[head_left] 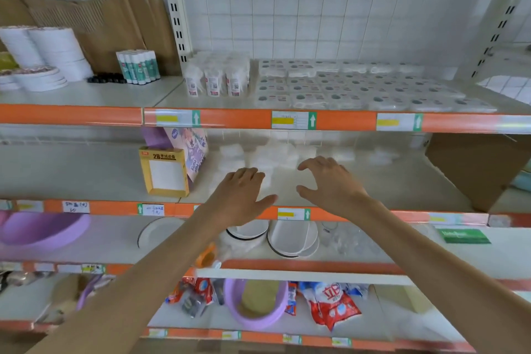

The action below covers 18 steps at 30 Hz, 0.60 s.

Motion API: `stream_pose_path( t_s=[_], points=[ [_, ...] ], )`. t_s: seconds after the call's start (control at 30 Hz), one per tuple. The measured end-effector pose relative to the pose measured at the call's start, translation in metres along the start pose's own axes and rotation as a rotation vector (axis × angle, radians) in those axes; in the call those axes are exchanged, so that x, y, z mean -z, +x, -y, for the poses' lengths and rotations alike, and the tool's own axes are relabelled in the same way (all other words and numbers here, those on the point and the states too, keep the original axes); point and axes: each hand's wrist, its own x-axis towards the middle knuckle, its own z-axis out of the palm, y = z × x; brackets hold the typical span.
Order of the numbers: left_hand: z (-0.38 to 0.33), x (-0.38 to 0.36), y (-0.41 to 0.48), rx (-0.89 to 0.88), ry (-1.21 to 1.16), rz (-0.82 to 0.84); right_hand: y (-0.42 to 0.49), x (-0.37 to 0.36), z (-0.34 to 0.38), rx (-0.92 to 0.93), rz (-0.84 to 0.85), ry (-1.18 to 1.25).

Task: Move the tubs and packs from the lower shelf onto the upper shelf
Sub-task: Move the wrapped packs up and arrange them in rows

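Several clear packs of white cotton pads [275,156] lie in a loose heap at the back of the lower shelf [388,181]. My left hand [244,195] and my right hand [330,184] reach over the shelf's front edge toward the heap, fingers spread and lightly curved, holding nothing. On the upper shelf [115,98] stand clear tubs of cotton swabs [217,77], and to their right lie rows of flat white packs [359,86].
A yellow 2B box [165,171] and a purple pack [189,149] stand left of my hands. A brown cardboard box [482,164] sits at the right. Glue sticks [138,66] and paper plates [43,57] fill the upper left. Bowls and plates lie below.
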Motion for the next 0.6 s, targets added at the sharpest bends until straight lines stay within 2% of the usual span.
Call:
stream_pose_path(
  t_s=[0.17,0.4,0.6],
  points=[
    [0.017,-0.058,0.029,0.055,-0.006,0.101,0.033,-0.051,-0.017,-0.011,0.082,0.009],
    [0.037,-0.116,0.091,0.106,-0.023,0.095,0.091,-0.122,-0.052,0.012,0.164,-0.062],
    [0.057,-0.145,0.146,0.123,-0.014,0.083,0.149,-0.158,-0.066,0.039,0.097,-0.099]
  ],
)
